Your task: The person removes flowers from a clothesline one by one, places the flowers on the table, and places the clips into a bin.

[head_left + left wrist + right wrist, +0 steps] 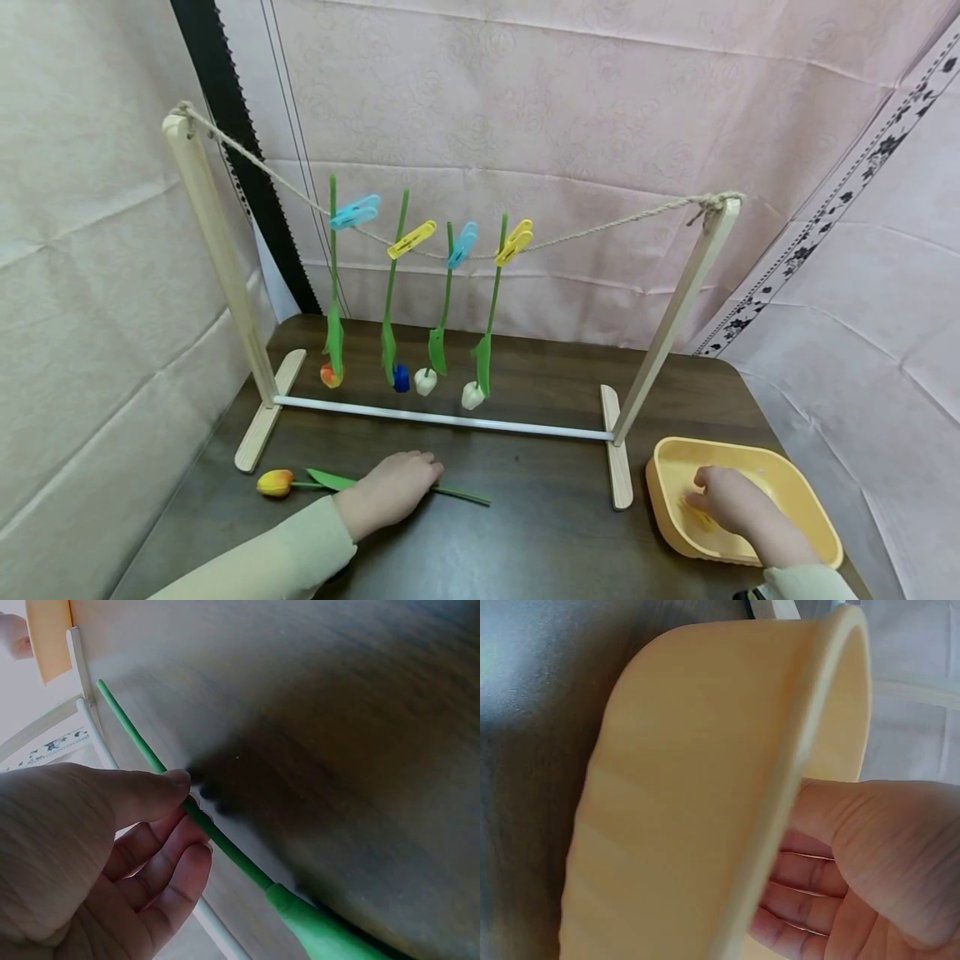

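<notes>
An artificial yellow-orange tulip (275, 483) lies along the dark table in front of the rack. My left hand (397, 490) pinches its green stem (238, 859) between thumb and fingers, as the left wrist view shows. At the right, my right hand (738, 506) reaches down into a yellow plastic tub (806, 500). Beneath its fingers a small yellow piece (705, 520) shows on the tub's floor. In the right wrist view the tub wall (682, 787) hides the fingertips; I cannot tell whether they grip anything.
A wooden rack with a white crossbar (442, 418) carries a sagging rope (622, 222). Several tulips hang head-down from it by blue clothespins (356, 212) and yellow clothespins (412, 240). The rack's right foot (617, 450) stands just left of the tub. Pale cloth (562, 108) surrounds the table.
</notes>
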Tool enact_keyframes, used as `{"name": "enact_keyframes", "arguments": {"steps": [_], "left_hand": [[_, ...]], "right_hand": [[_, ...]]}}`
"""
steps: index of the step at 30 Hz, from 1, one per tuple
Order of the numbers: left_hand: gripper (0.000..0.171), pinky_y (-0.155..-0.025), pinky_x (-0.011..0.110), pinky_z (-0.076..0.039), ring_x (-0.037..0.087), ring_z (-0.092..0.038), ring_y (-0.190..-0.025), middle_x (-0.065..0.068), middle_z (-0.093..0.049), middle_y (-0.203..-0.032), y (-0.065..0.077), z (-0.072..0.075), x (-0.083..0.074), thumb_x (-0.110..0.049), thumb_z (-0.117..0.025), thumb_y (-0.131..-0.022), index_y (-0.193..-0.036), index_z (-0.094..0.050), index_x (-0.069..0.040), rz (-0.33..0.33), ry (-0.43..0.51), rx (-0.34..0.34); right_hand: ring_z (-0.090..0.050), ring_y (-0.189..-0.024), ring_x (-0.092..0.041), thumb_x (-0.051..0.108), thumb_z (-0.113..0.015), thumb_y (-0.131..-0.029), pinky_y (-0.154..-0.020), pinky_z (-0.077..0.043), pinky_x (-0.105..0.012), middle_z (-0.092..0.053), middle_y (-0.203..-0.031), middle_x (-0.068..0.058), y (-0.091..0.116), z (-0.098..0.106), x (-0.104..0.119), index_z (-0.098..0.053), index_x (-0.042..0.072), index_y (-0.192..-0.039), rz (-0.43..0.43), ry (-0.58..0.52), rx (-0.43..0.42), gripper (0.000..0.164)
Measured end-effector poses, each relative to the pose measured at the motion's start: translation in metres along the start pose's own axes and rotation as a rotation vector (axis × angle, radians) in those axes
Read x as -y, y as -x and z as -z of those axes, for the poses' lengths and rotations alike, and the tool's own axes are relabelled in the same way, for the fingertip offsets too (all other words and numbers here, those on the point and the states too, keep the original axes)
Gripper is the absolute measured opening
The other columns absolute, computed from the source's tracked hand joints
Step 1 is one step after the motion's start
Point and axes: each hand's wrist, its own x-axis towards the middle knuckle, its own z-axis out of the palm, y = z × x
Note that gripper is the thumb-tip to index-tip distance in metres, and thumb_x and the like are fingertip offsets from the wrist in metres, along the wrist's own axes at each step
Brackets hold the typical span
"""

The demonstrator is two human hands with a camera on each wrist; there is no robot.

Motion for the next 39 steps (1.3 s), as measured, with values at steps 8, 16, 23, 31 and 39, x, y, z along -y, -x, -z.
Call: {"name": "enact_keyframes", "arguments": {"steps": [8, 16, 23, 31, 39], "left_hand": [[0.008, -0.063, 0.03, -0.049, 0.012, -0.056, -0.071, -0.004, -0.054, -0.077, -0.002, 0.015, 0.0, -0.011, -0.072, -0.086, -0.083, -0.065, -0.012, -0.027, 0.067, -0.102], [0.022, -0.076, 0.03, -0.051, 0.012, -0.059, -0.087, -0.004, -0.061, -0.094, -0.013, 0.065, -0.008, -0.03, -0.069, -0.091, -0.101, -0.068, -0.011, -0.021, 0.228, -0.454], [0.034, -0.085, 0.031, -0.05, 0.011, -0.056, -0.102, -0.003, -0.06, -0.109, -0.03, 0.116, -0.016, -0.032, -0.068, -0.091, -0.117, -0.064, -0.009, 0.017, 0.52, -0.77], [0.055, -0.097, 0.038, -0.041, 0.018, -0.045, -0.117, 0.011, -0.047, -0.129, -0.053, 0.141, -0.034, -0.031, -0.062, -0.096, -0.138, -0.044, 0.0, -0.002, 0.67, -0.871], [0.063, -0.103, 0.038, -0.036, 0.027, -0.041, -0.123, 0.012, -0.038, -0.135, -0.069, 0.153, -0.039, -0.029, -0.062, -0.096, -0.144, -0.033, -0.002, 0.059, 0.726, -0.896]], "right_hand": [[-0.065, -0.076, -0.03, 0.021, -0.072, -0.086, -0.066, -0.051, -0.05, -0.067, -0.083, -0.011, -0.003, 0.023, 0.017, -0.064, -0.004, -0.101, 0.009, -0.015, -0.083, 0.03], [-0.065, -0.079, -0.029, 0.028, -0.075, -0.085, -0.069, -0.052, -0.049, -0.068, -0.086, -0.008, -0.008, 0.069, 0.066, -0.067, 0.003, -0.098, 0.167, -0.012, -0.259, 0.029], [-0.065, -0.092, -0.022, 0.034, -0.073, -0.087, -0.079, -0.051, -0.045, -0.068, -0.101, -0.003, -0.013, 0.109, 0.119, -0.069, 0.01, -0.107, 0.373, -0.01, -0.431, 0.032], [-0.062, -0.104, -0.021, 0.038, -0.077, -0.081, -0.092, -0.047, -0.04, -0.066, -0.112, -0.004, -0.023, 0.161, 0.185, -0.066, 0.008, -0.115, 0.685, -0.028, -0.695, 0.047], [-0.059, -0.104, -0.028, 0.033, -0.075, -0.083, -0.091, -0.046, -0.042, -0.064, -0.115, -0.013, -0.033, 0.199, 0.226, -0.061, -0.001, -0.121, 0.828, -0.013, -0.864, 0.053]]}}
